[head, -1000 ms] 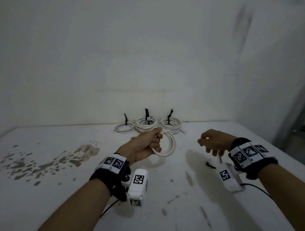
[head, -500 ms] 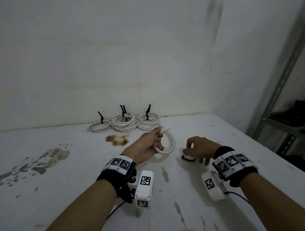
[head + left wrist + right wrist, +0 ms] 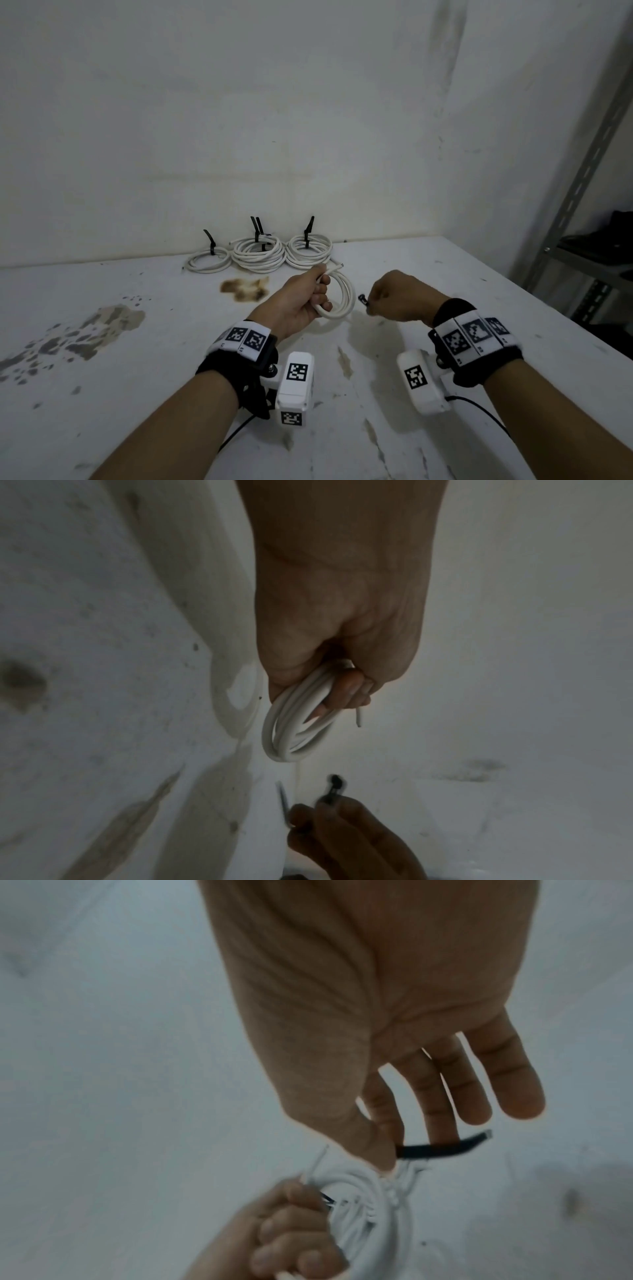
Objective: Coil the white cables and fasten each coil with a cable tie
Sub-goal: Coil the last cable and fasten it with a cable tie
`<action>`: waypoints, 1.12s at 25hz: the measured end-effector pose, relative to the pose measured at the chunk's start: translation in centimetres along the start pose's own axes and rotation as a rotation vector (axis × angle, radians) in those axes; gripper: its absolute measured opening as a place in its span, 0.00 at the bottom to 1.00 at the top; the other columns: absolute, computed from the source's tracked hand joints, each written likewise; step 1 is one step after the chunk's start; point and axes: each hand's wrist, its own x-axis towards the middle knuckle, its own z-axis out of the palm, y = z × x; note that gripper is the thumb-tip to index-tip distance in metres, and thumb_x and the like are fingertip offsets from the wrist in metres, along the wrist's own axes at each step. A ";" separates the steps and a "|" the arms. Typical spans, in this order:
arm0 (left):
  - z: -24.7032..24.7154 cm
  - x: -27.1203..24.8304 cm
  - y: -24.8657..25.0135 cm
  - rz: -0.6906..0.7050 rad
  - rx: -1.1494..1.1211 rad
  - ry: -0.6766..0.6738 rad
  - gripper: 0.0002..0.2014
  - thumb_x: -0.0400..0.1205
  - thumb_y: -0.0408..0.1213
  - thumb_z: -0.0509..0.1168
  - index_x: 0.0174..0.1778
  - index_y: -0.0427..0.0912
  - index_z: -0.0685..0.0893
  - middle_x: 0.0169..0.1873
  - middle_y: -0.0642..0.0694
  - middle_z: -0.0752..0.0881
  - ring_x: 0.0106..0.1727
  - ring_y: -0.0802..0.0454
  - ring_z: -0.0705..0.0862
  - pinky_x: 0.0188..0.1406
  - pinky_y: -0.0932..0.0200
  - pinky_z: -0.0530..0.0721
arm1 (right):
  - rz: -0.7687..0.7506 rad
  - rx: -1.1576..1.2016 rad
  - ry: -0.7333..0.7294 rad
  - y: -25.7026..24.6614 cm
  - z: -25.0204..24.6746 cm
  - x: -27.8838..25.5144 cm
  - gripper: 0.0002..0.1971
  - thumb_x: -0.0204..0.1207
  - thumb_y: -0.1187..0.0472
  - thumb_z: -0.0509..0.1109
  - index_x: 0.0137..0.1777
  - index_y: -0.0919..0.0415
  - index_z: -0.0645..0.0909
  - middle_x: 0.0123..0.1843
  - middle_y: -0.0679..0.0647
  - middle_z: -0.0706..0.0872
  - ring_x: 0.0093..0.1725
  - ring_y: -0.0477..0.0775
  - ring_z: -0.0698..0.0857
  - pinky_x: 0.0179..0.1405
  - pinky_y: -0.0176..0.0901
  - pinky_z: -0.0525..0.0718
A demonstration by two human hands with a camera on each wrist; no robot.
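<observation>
My left hand (image 3: 308, 298) grips a small coil of white cable (image 3: 342, 298) above the table, fingers curled round its strands; the coil (image 3: 294, 723) hangs below the fist in the left wrist view, with a cut end sticking out. My right hand (image 3: 387, 298) pinches a black cable tie (image 3: 363, 300) between thumb and forefinger, just right of the coil. In the right wrist view the tie (image 3: 441, 1148) runs sideways behind the fingers, close above the coil (image 3: 369, 1204). The other right fingers are loosely spread.
Three tied white coils (image 3: 257, 255) with black ties sticking up lie against the back wall. The white table (image 3: 137, 394) has brown and grey stains (image 3: 245, 289). A metal shelf rack (image 3: 582, 205) stands at the right.
My right hand picked the black tie up from the table and brought it up beside the coil. The left hand kept its grip on the coil. The view shifted right.
</observation>
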 end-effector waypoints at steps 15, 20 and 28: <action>-13.9 -6.0 4.8 0.244 0.190 0.207 0.19 0.89 0.48 0.59 0.35 0.40 0.76 0.18 0.54 0.62 0.19 0.57 0.60 0.30 0.59 0.70 | -0.392 1.290 0.071 -13.3 7.6 -1.3 0.02 0.84 0.69 0.68 0.53 0.69 0.79 0.41 0.64 0.88 0.41 0.61 0.87 0.50 0.54 0.91; -18.6 -9.2 6.8 0.291 0.239 0.178 0.20 0.89 0.49 0.59 0.34 0.42 0.76 0.22 0.52 0.59 0.22 0.55 0.58 0.31 0.59 0.72 | -0.520 1.065 -0.005 -19.4 11.6 0.3 0.04 0.77 0.76 0.73 0.49 0.71 0.84 0.41 0.60 0.90 0.44 0.57 0.90 0.54 0.50 0.91; -22.2 -11.2 8.9 0.342 0.216 0.103 0.22 0.87 0.49 0.60 0.28 0.44 0.74 0.22 0.49 0.58 0.22 0.54 0.57 0.34 0.57 0.75 | -0.832 0.601 0.201 -24.4 12.7 4.0 0.06 0.73 0.64 0.80 0.48 0.57 0.91 0.61 0.46 0.87 0.60 0.42 0.85 0.51 0.37 0.84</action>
